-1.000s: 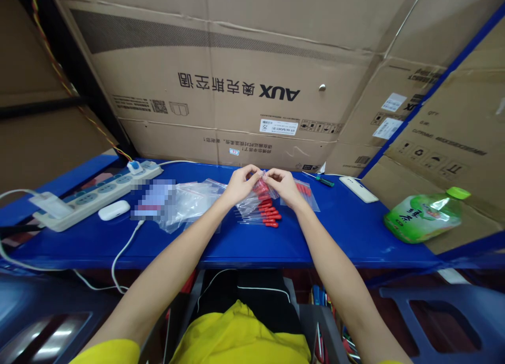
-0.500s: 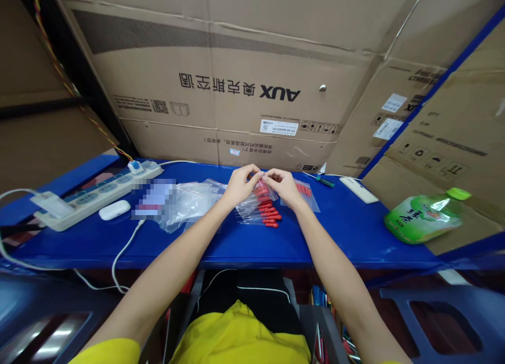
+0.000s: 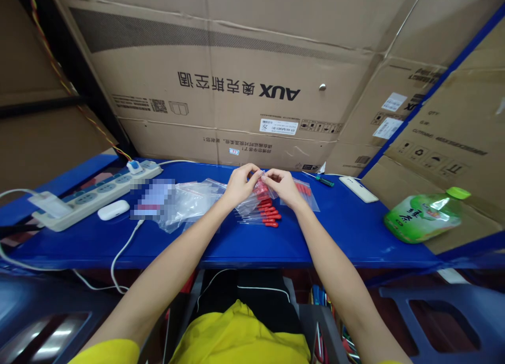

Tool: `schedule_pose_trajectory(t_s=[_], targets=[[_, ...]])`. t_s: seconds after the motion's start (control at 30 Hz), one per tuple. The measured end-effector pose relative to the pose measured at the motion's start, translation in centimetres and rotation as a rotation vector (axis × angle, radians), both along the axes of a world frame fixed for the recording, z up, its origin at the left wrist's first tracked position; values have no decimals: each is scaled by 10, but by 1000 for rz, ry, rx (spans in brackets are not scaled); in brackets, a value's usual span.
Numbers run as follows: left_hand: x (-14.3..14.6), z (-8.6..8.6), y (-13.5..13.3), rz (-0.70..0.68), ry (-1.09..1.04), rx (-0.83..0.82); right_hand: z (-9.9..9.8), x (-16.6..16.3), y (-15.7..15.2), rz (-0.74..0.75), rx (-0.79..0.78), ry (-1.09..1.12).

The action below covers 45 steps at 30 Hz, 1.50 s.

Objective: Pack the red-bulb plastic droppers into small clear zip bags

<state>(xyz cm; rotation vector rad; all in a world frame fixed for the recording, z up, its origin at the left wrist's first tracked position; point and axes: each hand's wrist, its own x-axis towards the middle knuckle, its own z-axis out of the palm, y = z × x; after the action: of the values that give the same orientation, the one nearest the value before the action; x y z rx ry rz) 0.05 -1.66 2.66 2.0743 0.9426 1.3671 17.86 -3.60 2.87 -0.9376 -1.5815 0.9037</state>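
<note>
My left hand (image 3: pixel 241 185) and my right hand (image 3: pixel 283 185) meet at the top edge of a clear zip bag (image 3: pixel 260 186), each pinching it between thumb and fingers. Red shows through the bag's plastic. Just below it lie several thin screwdrivers with red handles (image 3: pixel 271 216), their shafts pointing left; whether some are inside the bag I cannot tell. Behind my right wrist rests another clear zip bag (image 3: pixel 311 195) with red-handled pieces in it. Left of my left hand spreads a pile of flat clear zip bags (image 3: pixel 193 198).
A power strip (image 3: pixel 102 193), a white earbud case (image 3: pixel 113 210) and a blurred-out flat item (image 3: pixel 153 198) are at the left. On the right are a green-handled screwdriver (image 3: pixel 324 181), a white phone-like slab (image 3: pixel 358 189) and a green bottle (image 3: pixel 424 216). Cardboard (image 3: pixel 252 106) walls the blue table (image 3: pixel 339 243).
Both hands stay at the same spot on the bag's top edge, with only a slight shift of the fingers. The view has moved a little; the things on the table lie as before.
</note>
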Motion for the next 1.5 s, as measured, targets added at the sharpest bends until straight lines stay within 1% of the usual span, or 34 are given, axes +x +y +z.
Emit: schedule_pose_trajectory(t_s=[0.17, 0.3, 0.37, 0.5, 0.6, 0.77, 0.9, 1.0, 1.23, 1.37, 1.5], targets=[[-1, 3, -2, -38, -12, -48, -2, 1, 1, -7, 50, -15], [-2, 6, -2, -75, 50, -32, -2, 0, 1, 6, 15, -12], [-3, 5, -1, -66, 58, -26, -2, 0, 1, 9, -9, -13], [-3, 2, 1, -4, 5, -24, -1, 0, 0, 12, -17, -18], [-3, 1, 2, 2, -21, -51, 0, 1, -1, 25, -24, -32], [-4, 2, 2, -74, -32, -97, 0, 1, 0, 35, 0, -23], [-6, 2, 4, -138, 40, -75, -3, 0, 1, 29, 9, -16], [-6, 2, 5, -152, 29, -75, -3, 0, 1, 7, 12, -11], [-5, 0, 6, -94, -78, -101, 4, 1, -4, 46, 19, -42], [-6, 0, 7, -166, -133, -149, 5, 3, -3, 50, 33, -29], [-7, 3, 4, -255, -123, -204, 4, 5, -3, 55, 48, -27]])
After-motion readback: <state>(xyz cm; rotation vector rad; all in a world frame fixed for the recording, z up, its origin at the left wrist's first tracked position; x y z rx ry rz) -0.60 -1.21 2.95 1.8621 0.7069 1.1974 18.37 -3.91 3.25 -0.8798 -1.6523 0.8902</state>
